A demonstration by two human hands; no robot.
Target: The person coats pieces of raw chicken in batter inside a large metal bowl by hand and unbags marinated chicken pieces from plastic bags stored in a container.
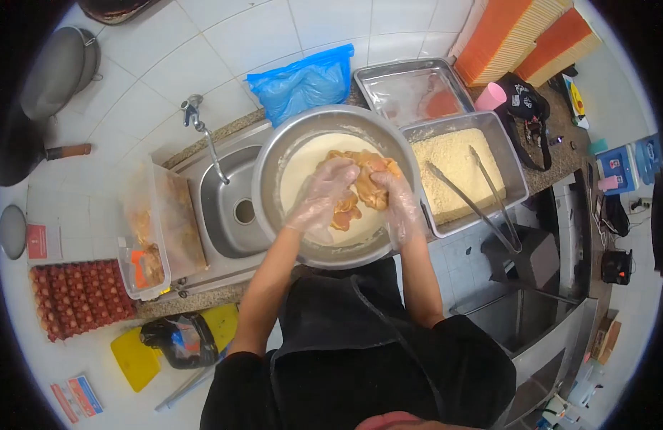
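Both of my hands wear clear plastic gloves and are over a large round metal bowl [268,208] with white flour-like powder [300,159] in it. Orange-tinted raw chicken pieces [360,161] are between the hands, above the powder. My left hand [330,190] curls its fingers against the left side of the chicken. On the right side, my right hand [396,197] grips the chicken with bent fingers. The lower part of the meat hangs toward the powder, and whether it touches is hard to tell.
Right of the bowl, a metal tray [519,183] holds pale crumbs with tongs [489,218] resting in it. A sink [227,215] with a faucet [202,129] and a plastic tub [159,236] lie left. Behind are a blue bag [303,84] and another metal tray [410,68].
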